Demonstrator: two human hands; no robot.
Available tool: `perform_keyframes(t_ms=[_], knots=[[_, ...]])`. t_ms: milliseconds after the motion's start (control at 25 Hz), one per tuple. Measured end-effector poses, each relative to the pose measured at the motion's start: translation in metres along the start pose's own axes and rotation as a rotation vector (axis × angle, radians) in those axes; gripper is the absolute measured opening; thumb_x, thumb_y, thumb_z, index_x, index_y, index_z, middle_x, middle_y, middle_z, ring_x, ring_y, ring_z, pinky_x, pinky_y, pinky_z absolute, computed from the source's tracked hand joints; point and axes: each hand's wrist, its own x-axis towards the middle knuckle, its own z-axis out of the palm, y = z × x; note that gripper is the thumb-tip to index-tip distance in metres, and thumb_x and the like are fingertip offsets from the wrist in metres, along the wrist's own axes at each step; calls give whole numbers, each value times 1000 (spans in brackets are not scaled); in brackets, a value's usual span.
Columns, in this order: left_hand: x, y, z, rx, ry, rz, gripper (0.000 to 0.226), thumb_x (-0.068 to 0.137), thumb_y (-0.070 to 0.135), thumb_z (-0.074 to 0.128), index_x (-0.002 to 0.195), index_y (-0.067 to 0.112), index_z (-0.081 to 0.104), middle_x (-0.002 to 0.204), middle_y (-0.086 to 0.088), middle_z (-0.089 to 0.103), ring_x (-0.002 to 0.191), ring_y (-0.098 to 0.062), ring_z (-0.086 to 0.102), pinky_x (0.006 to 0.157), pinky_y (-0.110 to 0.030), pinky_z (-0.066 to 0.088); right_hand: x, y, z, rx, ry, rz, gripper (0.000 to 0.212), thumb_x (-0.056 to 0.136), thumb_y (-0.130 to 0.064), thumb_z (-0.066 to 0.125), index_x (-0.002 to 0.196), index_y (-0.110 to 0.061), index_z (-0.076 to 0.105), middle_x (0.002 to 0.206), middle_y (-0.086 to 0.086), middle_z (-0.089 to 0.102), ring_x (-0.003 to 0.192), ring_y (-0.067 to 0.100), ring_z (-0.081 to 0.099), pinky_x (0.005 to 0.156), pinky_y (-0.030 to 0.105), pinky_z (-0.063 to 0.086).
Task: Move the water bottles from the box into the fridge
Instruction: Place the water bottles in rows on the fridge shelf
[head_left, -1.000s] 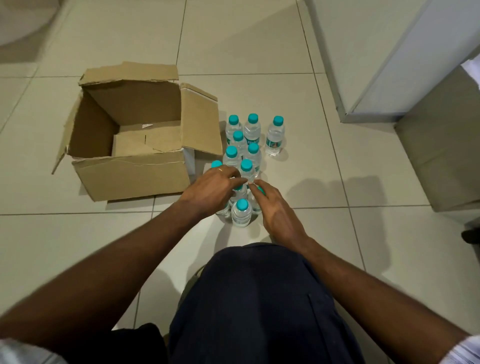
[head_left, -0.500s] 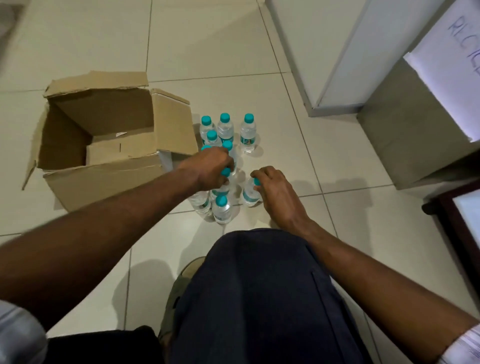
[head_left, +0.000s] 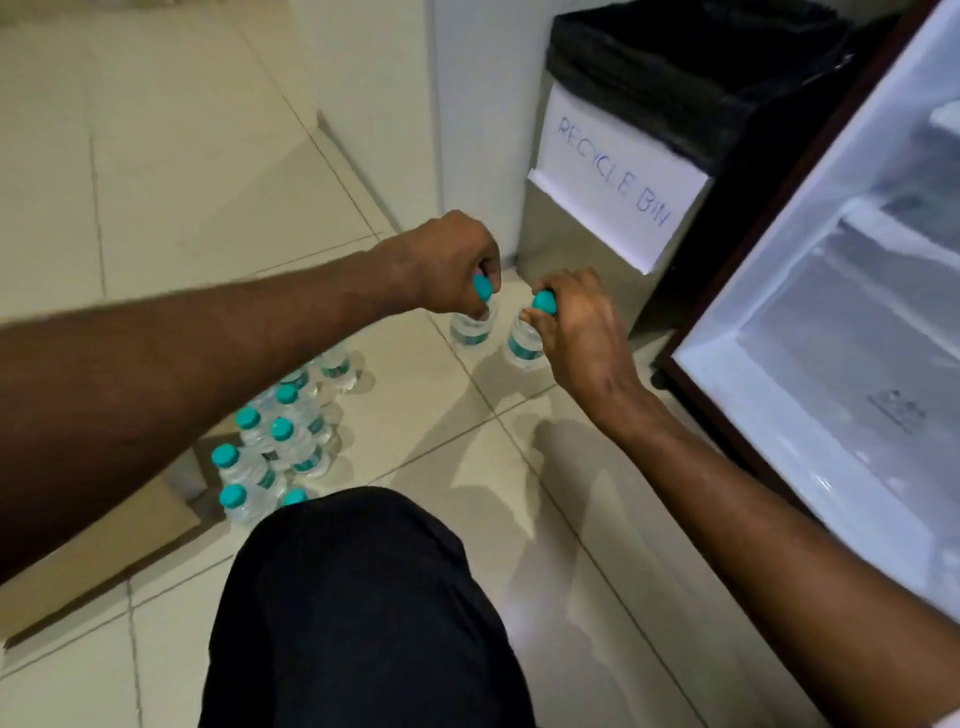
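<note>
Near fridge (head_left: 810, 364), hands (head_left: 452, 265) grip bottles (head_left: 470, 330), seemingly aloft.

Floor (head_left: 182, 182) bears bottles (head_left: 283, 431), cardboard box (head_left: 104, 561), recycle bin (head_left: 561, 270).

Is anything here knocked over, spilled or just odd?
Nothing stands out. The floor bottles stand upright, no puddle shows; the left hand grips one bottle by its top, the right hand another bottle.

Floor (head_left: 182, 171): glossy pale tiles. Bottles (head_left: 291, 441): clear plastic, teal caps. Bin (head_left: 561, 249): brushed metal, apparently; paper sign (head_left: 618, 176), black plastic liner (head_left: 675, 67).
</note>
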Motion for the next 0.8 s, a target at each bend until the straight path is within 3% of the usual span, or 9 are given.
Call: perform_keyframes(t_ms=[160,280,480,640,800], knots=[[53,69,-46,25,78,175,34,69,31,84,99,20,71,91,2,61,80,-18,58,67,-29,47,13,25,-75,-31,141,164,28,97,-20,62,124,-13,61,126,9,52,105,23,58,86,29,47],[91,128,-84,7,190,378,27,68,26,80,93,21,72,90,1,66,77,-20,62,67,-29,51,18,44,-143,-102,266,258,26,97,-18,61,123,-16,62,124,8,51,100,18,55,80,18,35],[127,198,-168,-154,426,640,26,73,30,79,97,24,72,88,8,61,71,-8,57,61,-22,42,33,58,-265,-268,566,246,23,92,-15,68,115,-14,65,111,4,50,88,7,43,75,12,30],[144,239,-214,-323,713,812,28,82,37,74,104,21,71,96,8,61,69,-6,49,63,-9,36,46,59,-349,-408,770,242,26,93,-26,69,117,-19,64,116,2,50,93,4,45,76,7,36],[187,277,-226,-360,877,970,35,89,46,62,113,20,63,108,4,62,88,-7,54,78,-21,45,69,96,-398,-550,870,152,28,94,-23,63,118,-10,61,121,11,54,100,4,43,80,5,33]])
